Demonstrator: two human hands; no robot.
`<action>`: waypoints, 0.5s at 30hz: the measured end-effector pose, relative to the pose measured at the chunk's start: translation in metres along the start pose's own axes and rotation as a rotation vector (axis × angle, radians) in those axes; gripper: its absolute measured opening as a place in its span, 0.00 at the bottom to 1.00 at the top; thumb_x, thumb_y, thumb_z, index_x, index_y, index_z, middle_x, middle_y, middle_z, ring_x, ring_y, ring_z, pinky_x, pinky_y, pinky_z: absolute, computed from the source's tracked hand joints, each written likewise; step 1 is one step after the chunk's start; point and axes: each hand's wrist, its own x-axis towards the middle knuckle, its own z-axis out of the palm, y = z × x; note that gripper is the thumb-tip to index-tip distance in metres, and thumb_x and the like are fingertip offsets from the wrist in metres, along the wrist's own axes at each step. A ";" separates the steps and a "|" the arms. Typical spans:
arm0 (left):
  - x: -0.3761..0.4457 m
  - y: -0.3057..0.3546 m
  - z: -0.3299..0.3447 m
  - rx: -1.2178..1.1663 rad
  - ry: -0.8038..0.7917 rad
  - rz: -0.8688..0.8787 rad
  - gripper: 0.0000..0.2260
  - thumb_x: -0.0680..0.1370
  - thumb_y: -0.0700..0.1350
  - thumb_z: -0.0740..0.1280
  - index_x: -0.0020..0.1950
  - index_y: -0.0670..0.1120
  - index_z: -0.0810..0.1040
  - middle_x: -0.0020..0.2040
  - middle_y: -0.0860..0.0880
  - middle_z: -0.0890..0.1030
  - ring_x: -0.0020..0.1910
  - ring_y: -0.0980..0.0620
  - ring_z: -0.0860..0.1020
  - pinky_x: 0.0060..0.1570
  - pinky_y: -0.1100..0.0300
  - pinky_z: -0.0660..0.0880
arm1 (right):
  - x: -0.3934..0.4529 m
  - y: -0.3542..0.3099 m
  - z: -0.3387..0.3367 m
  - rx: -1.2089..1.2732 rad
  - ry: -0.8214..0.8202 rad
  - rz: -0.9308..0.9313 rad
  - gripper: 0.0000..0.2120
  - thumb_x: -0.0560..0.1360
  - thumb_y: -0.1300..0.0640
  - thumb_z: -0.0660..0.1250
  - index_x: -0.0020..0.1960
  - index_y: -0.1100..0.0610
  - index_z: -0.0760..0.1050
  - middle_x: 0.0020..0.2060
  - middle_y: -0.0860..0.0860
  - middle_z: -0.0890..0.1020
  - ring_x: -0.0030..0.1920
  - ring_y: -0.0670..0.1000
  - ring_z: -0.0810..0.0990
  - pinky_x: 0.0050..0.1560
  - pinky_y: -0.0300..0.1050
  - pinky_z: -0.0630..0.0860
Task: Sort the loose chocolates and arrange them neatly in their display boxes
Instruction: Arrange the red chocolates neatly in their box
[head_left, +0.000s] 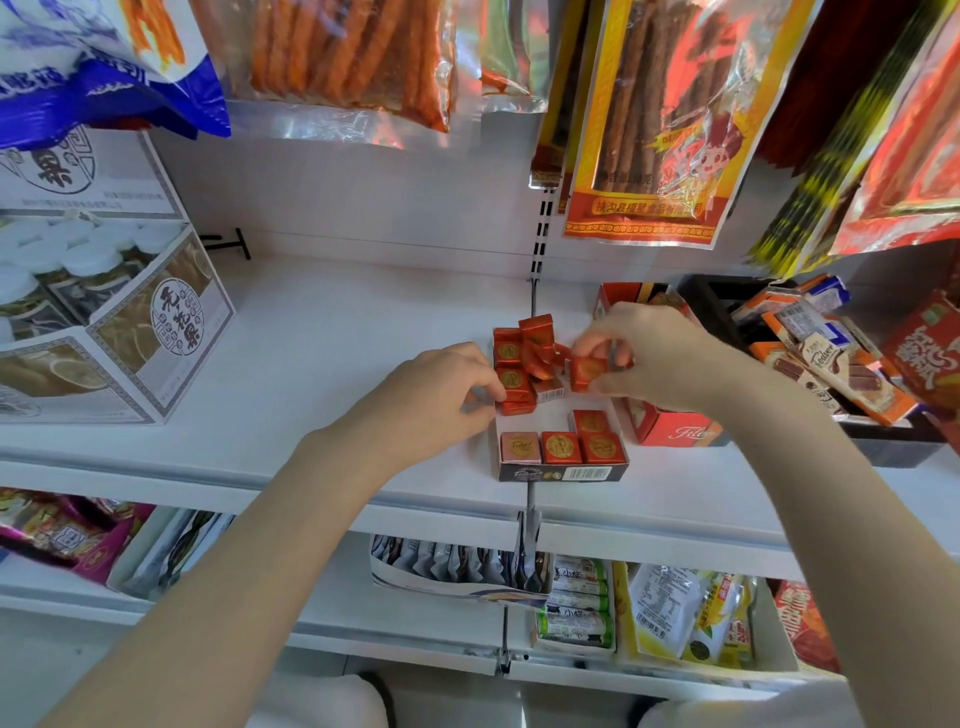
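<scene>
Sorting wrapped chocolates on white shelf (322, 332), centre of frame.

Display box (561, 470), dark, lower centre: front row of three squares, one pale chocolate (520, 448) at left beside two red ones, a fourth red square stacked behind at right. Rest of tray floor bare.

Loose pile (527, 358), red squares, jumbled at back of same tray, some flat, some tilted on edge, leaning on one another.

Left hand (441, 400), centre: fingers curled, tips pinching or steadying pieces at lower left edge of pile; exact piece held cannot be told.

Right hand (654, 358), right of centre: thumb and fingers pinching one red chocolate (588, 373), lifted just beside pile.

Red box (670, 428), right of tray, partly under right hand; contents hidden.

Snack bars (831, 358), far right, in dark bin.

Risks, judged: tilted pieces likely to topple or slide off tray edge if pile nudged from left; lifted square may land askew or face-down if released early; pale square sits among red ones, so mixing of kinds may persist; red box could be knocked by right wrist.
</scene>
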 end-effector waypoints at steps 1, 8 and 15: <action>0.000 0.000 0.000 0.004 -0.003 0.000 0.10 0.76 0.43 0.64 0.56 0.49 0.79 0.56 0.52 0.75 0.53 0.54 0.75 0.59 0.55 0.70 | -0.003 0.002 0.000 -0.008 -0.064 0.014 0.12 0.72 0.56 0.68 0.56 0.52 0.76 0.49 0.48 0.76 0.41 0.43 0.73 0.41 0.34 0.69; 0.001 0.002 0.001 0.020 -0.005 -0.007 0.09 0.76 0.43 0.64 0.55 0.49 0.79 0.55 0.52 0.75 0.52 0.55 0.75 0.59 0.55 0.70 | -0.009 0.003 0.002 0.028 -0.159 0.025 0.14 0.71 0.54 0.69 0.57 0.51 0.76 0.51 0.48 0.77 0.47 0.46 0.75 0.48 0.39 0.72; 0.001 0.001 0.000 0.012 -0.009 -0.006 0.09 0.76 0.43 0.64 0.54 0.49 0.79 0.55 0.53 0.75 0.52 0.55 0.75 0.59 0.55 0.71 | -0.009 0.004 0.000 0.078 -0.223 0.023 0.12 0.72 0.55 0.68 0.55 0.51 0.76 0.49 0.46 0.79 0.49 0.46 0.77 0.51 0.40 0.74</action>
